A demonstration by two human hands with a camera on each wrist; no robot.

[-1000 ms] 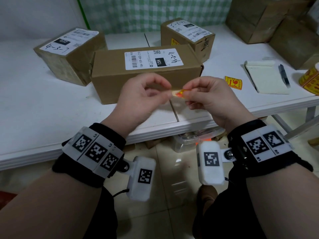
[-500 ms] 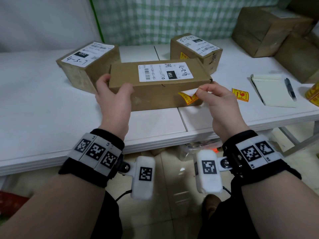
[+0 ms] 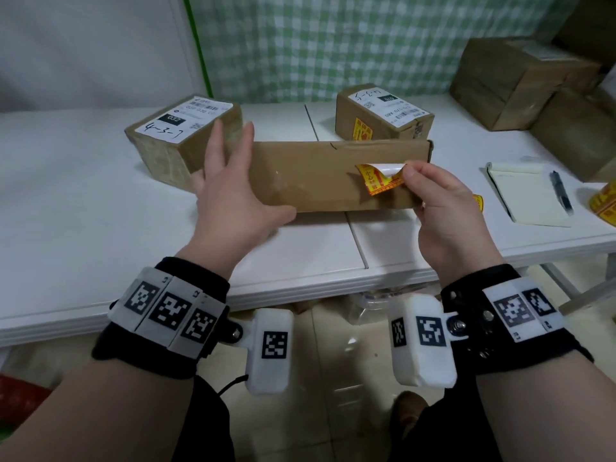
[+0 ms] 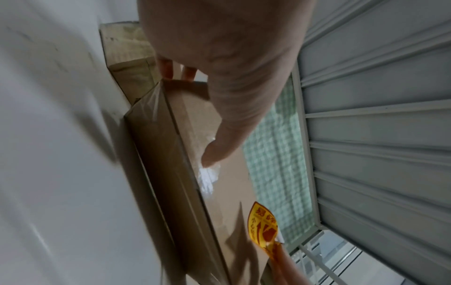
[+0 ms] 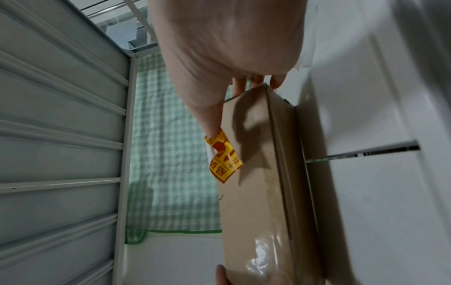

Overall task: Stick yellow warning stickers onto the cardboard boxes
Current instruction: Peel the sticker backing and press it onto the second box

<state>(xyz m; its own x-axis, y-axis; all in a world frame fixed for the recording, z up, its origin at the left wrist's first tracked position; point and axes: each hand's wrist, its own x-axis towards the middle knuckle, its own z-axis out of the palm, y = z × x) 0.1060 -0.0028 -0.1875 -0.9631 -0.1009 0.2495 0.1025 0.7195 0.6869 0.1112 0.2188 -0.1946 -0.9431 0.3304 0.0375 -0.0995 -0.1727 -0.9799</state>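
Observation:
A long plain cardboard box point(image 3: 316, 175) lies across the white table point(image 3: 83, 201), an unlabelled face turned toward me. My left hand point(image 3: 230, 191) lies on its left end, fingers straight and reaching past the top edge, thumb along the lower front. In the left wrist view the thumb rests on the box point(image 4: 231, 189). My right hand point(image 3: 408, 173) pinches a curled yellow warning sticker point(image 3: 380, 178) by its right edge, white back partly showing, just in front of the box's right half. The sticker point(image 5: 223, 160) hangs close to the box point(image 5: 253, 202); contact cannot be told.
A labelled box point(image 3: 180, 135) stands behind at the left. A smaller box point(image 3: 383, 111) at the back bears a yellow sticker point(image 3: 362, 130). To the right lie a notepad point(image 3: 523, 195), a pen point(image 3: 561, 191), a loose sticker point(image 3: 478, 201) and a sticker roll point(image 3: 605, 203). Large boxes point(image 3: 520, 81) fill the far right.
The hands parted after holding the sticker together. My left hand went to the long box and tipped it, so its label no longer shows. My right hand carried the sticker to the box's face.

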